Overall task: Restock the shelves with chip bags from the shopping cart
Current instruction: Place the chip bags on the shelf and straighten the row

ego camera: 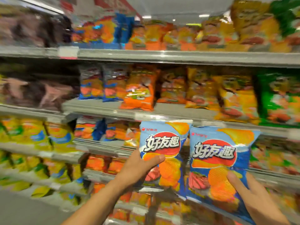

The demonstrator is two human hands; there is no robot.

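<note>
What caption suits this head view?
Left hand and right hand each hold a blue chip bag before stocked shelves.

**Two bags held side by side before the shelves**

Near the viewer, the left hand (139, 166) holds one chip bag (163, 151) and the right hand (248, 192) holds a second chip bag (217, 161) just to its right, the two bags nearly touching at their inner edges. Each thumb lies on the front of its bag. Behind them, farther off, the shelves (162, 57) run left to right in stacked tiers, each carrying rows of standing bags (139, 90). The floor (24, 208) lies at the near left, below the lowest tiers.
</note>
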